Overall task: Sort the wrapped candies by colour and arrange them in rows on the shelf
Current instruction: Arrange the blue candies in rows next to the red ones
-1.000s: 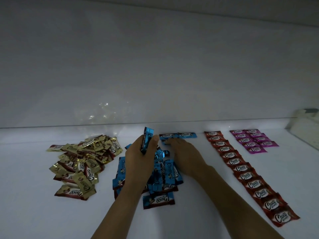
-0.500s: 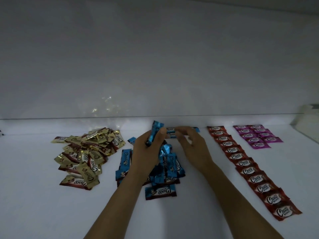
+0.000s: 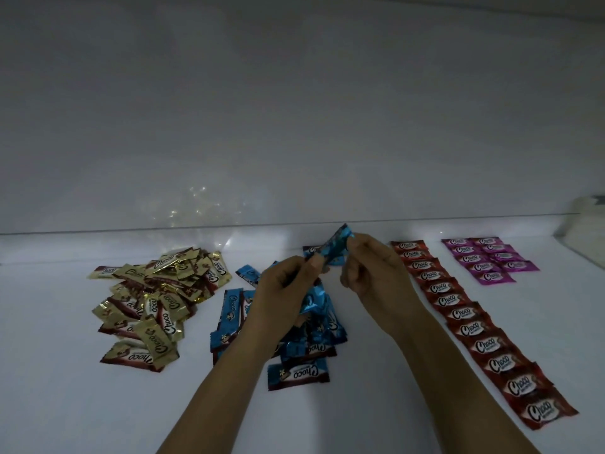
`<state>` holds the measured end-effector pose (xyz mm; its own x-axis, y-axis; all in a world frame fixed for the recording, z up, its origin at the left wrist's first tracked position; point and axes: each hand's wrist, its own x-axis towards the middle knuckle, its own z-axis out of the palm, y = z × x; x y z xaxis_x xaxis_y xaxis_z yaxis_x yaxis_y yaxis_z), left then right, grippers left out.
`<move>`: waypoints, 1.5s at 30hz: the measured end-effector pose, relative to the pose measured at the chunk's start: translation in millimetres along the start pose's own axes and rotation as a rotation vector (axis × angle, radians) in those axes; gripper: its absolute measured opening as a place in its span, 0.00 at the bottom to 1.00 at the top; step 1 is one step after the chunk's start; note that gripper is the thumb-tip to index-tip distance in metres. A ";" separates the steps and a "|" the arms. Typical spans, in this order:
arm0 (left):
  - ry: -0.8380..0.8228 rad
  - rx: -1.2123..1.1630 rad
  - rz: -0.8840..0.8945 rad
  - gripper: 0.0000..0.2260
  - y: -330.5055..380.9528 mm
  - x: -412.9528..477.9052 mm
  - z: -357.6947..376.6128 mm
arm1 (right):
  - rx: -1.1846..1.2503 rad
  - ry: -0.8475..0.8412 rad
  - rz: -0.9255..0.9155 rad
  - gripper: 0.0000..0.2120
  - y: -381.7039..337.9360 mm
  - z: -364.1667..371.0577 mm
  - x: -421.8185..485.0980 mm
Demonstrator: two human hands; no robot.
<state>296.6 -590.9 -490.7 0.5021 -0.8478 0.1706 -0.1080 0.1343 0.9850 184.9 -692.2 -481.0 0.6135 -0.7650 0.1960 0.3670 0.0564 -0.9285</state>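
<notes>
Alignment step above blue pile (image 3: 314, 335).
Left hand (image 3: 288, 290) and right hand (image 3: 370, 273) pinch blue candy (image 3: 334, 247) by its ends, fingers curled, likely squaring it for the row behind.

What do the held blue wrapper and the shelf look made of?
Blue wrapper: likely thin metallised film, shiny; it crinkles and glints. Shelf: smooth white, slightly glossy, maybe laminate or painted board; a light patch reflects near its back.

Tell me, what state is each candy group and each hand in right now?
held blue candy, lifted, pinched by both hands.
left hand, pinching its lower end.
right hand, pinching its upper end.
blue pile, loose heap.
gold pile, loose heap.
red row, laid in one line.
purple candies, two short rows.
</notes>
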 end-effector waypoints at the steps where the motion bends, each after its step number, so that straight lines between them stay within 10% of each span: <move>1: 0.007 -0.078 -0.072 0.21 1.2 -0.1 -1.1 | 0.084 0.005 0.044 0.09 -3.1 0.6 0.1; 8: -0.025 -0.256 -0.209 0.09 5.0 -1.4 -6.3 | 0.075 -0.013 0.090 0.07 1.6 0.3 -0.3; 27: 0.069 0.248 0.217 0.05 -7.4 0.1 -3.7 | 0.111 0.063 0.083 0.08 1.8 -2.4 0.5; 33: 0.101 0.505 0.416 0.13 -18.0 -1.4 -6.4 | -1.189 0.250 0.063 0.17 13.0 -50.3 5.3; 45: 0.202 0.564 0.440 0.14 -20.0 -1.7 -5.1 | -1.574 0.227 -0.166 0.14 17.4 -40.9 0.5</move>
<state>302.2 -589.5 -510.6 0.4530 -0.6579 0.6016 -0.7328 0.1096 0.6716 162.9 -717.9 -510.0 0.4775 -0.7782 0.4078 -0.7258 -0.6110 -0.3162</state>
